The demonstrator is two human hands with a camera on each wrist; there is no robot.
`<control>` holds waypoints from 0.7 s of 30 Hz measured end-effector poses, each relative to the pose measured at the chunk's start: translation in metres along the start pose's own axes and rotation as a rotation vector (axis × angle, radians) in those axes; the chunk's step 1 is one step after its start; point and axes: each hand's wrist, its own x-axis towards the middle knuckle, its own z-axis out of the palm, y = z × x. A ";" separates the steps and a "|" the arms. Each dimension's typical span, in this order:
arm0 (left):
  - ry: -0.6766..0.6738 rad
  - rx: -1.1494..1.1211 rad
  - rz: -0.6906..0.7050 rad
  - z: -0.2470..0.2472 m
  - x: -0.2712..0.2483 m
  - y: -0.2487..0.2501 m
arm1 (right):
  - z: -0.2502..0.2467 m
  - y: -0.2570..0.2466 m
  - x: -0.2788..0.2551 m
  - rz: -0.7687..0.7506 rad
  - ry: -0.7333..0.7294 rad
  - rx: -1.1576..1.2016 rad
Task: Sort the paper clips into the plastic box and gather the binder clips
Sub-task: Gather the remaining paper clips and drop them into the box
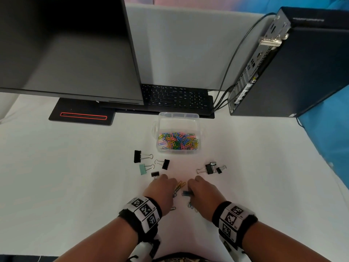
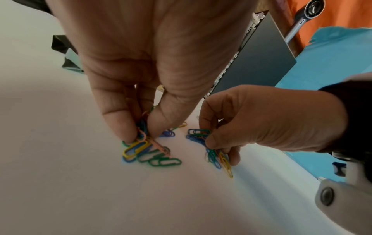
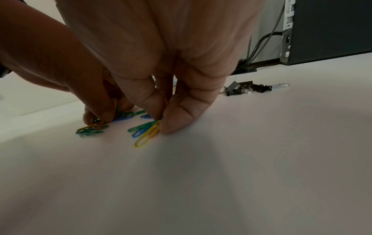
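A clear plastic box (image 1: 178, 118) holding many coloured paper clips stands mid-table. Just in front of me, my left hand (image 1: 162, 188) pinches a bunch of paper clips (image 2: 149, 152) against the white table, thumb and fingers curled round them. My right hand (image 1: 203, 191) pinches another bunch of paper clips (image 3: 145, 132) close beside it. A few loose paper clips (image 1: 180, 187) lie between the hands. Binder clips lie in two groups: several at the left (image 1: 143, 157), among them a mint one (image 1: 144, 168), and three black ones at the right (image 1: 210, 168).
A monitor (image 1: 66, 50) on its stand base (image 1: 83, 114) fills the back left. A black keyboard (image 1: 175, 97) lies behind the box. A computer tower (image 1: 294, 63) with cables stands at the back right. The white table (image 1: 56, 167) ends at a blue surface on the right.
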 end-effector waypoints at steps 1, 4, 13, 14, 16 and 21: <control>0.003 -0.007 0.012 0.000 -0.001 -0.002 | -0.001 0.001 -0.001 0.003 -0.009 0.012; -0.001 -0.047 0.058 -0.002 -0.003 -0.011 | -0.007 0.006 -0.003 0.028 -0.043 0.126; -0.112 -0.717 -0.027 -0.043 -0.004 -0.038 | -0.051 0.014 0.008 0.131 -0.157 0.566; -0.097 -0.770 -0.026 -0.053 0.000 -0.036 | -0.062 0.011 0.014 0.115 -0.134 0.593; -0.037 -0.793 -0.012 -0.077 0.013 -0.031 | -0.086 0.004 0.028 0.082 -0.057 0.595; 0.240 -0.511 -0.012 -0.123 0.058 -0.016 | -0.126 -0.009 0.077 0.054 0.129 0.411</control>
